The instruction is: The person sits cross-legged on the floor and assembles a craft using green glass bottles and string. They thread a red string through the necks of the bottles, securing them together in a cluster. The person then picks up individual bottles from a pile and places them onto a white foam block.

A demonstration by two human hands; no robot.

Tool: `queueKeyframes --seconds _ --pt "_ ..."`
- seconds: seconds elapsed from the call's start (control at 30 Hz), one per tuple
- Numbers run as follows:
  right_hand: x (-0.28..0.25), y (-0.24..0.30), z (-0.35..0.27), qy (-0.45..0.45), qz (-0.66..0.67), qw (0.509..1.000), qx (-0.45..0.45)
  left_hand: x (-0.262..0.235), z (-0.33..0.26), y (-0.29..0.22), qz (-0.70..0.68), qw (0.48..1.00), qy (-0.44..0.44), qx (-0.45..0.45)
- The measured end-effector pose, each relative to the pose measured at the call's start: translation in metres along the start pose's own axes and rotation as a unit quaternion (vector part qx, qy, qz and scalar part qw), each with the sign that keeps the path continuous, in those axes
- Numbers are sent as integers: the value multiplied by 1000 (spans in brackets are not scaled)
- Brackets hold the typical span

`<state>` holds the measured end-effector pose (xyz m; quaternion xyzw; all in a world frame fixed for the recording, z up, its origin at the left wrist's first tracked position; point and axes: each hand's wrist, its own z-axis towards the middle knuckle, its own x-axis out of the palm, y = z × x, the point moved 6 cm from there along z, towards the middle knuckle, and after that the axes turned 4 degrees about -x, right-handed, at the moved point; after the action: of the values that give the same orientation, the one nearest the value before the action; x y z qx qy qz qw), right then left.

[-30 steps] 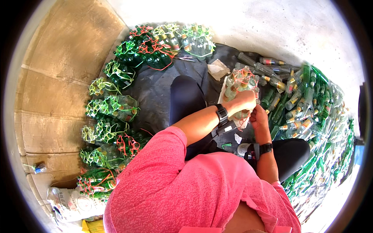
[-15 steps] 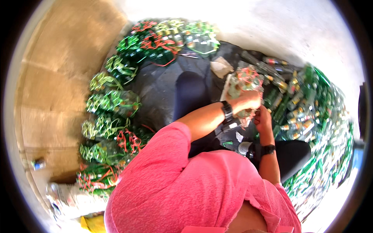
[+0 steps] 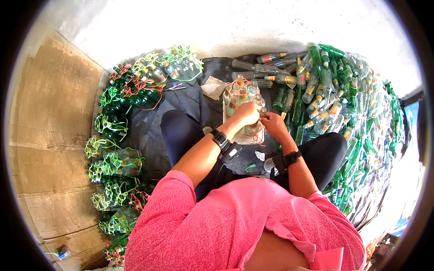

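A bundle of clear glass bottles [image 3: 242, 95] stands upright between my legs on a pale board [image 3: 251, 140], a red plastic strap [image 3: 235, 84] looped about the necks. Over the near right of the bundle, my left hand [image 3: 247, 114] is closed, its fingers bent down at the bottle necks. My right hand [image 3: 274, 125] pinches at the bundle's right edge, its fingertips almost meeting the left ones. Both seem to grip the red strap there, though the fingers hide most of the held part.
Loose green and clear bottles [image 3: 334, 90] lie heaped along the right. Strapped bottle bundles [image 3: 115, 162] line the left, beside cardboard [image 3: 58, 135]. A dark sheet [image 3: 149, 131] covers the floor. A cardboard scrap [image 3: 212, 87] lies beyond my left knee; a white wall [image 3: 203, 27] stands behind.
My view has swung to the right, so the scene sits further left and looks sharper. Both hands remain at the bundle's necks, close together.
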<state>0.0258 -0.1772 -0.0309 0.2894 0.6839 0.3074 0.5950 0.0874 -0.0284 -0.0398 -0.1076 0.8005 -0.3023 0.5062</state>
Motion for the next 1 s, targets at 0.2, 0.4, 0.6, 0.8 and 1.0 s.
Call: queueKeyframes --seconds 0.2,0.4,0.6,0.8,1.0 --pt "-14 28 -8 35 -179 983 31 -13 -16 -13 -39 998 -25 41" --pt "-16 40 -12 76 -216 973 -26 -21 -23 -19 -62 994 -43 80" --pt "-3 24 -11 76 -212 974 -6 -19 -15 -15 -41 997 -20 58" --pt "1 4 -11 59 -138 988 -30 -13 -12 -18 14 997 9 69" --pt "5 -30 3 43 -123 991 -4 3 3 -18 42 998 -44 11"
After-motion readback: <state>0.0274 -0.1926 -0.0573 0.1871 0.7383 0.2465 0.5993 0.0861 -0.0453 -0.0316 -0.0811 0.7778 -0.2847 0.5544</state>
